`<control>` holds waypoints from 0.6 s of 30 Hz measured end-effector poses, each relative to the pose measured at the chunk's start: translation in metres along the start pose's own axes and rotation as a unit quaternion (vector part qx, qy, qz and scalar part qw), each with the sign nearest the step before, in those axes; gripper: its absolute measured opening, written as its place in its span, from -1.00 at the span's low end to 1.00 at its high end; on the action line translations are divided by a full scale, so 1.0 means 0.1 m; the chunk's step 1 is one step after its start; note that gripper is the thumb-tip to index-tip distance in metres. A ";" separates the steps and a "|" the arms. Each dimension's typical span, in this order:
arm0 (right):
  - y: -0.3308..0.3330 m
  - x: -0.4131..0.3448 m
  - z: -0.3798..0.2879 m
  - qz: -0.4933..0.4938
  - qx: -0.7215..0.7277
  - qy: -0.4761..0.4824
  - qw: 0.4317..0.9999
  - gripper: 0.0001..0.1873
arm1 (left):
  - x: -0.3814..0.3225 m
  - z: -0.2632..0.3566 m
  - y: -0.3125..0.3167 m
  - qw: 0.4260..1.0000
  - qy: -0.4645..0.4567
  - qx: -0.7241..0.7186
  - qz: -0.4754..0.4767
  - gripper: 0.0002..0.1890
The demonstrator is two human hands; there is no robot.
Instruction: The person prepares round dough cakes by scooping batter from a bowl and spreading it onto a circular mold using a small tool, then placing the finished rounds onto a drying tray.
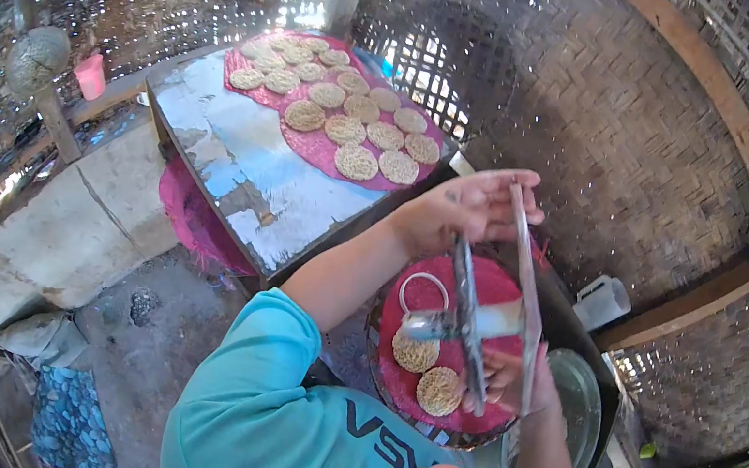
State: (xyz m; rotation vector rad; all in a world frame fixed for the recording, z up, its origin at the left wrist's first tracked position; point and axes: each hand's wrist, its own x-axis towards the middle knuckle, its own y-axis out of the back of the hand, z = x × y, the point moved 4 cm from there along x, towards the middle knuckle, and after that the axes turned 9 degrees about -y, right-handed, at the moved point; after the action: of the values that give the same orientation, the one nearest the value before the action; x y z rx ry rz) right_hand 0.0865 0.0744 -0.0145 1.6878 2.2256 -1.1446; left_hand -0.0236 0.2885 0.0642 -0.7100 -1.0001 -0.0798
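Both of my hands grip a two-barred hand press (468,315) with a pale cylinder between its long bars. My left hand (482,203) is at the upper ends of the bars, its fingers around them. My right hand (513,381) holds the lower ends. Under the press lies a round pink mat (503,280) on a round support. Two flat discs of coiled strands, one disc (439,391) nearer me and another disc (416,353) partly under the cylinder's end, rest on the mat. A thin white ring (426,277) lies beyond them.
Left of the mat stands a worn table (210,156); pink mats (301,141) on it carry several strand discs (344,130). A clear basin (575,405) sits right of my right arm, below a white plastic jug (602,302). Woven bamboo walls (553,79) enclose the space.
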 end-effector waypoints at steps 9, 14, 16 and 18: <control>0.45 0.18 -0.24 0.158 -0.060 -0.091 0.981 0.01 | -0.25 -0.50 1.10 0.945 0.028 -0.170 0.279 -0.36; 0.47 0.18 -0.25 0.203 -0.102 -0.111 0.967 -0.07 | -0.47 -0.60 1.25 0.937 -0.014 -0.197 0.287 -0.42; 0.46 0.22 -0.24 0.192 -0.108 -0.107 0.970 -0.11 | -0.54 -0.57 1.27 0.932 -0.019 -0.186 0.310 -0.45; 0.40 0.28 -0.23 0.199 -0.108 -0.100 0.969 -0.14 | -0.58 -0.50 1.27 0.933 -0.018 -0.174 0.313 -0.45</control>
State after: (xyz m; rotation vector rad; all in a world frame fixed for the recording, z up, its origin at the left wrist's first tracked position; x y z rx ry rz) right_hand 0.1180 0.1143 -0.0326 1.7325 1.7161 -0.8926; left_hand 0.0282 0.3430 -0.0631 -1.3345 -0.7586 0.3220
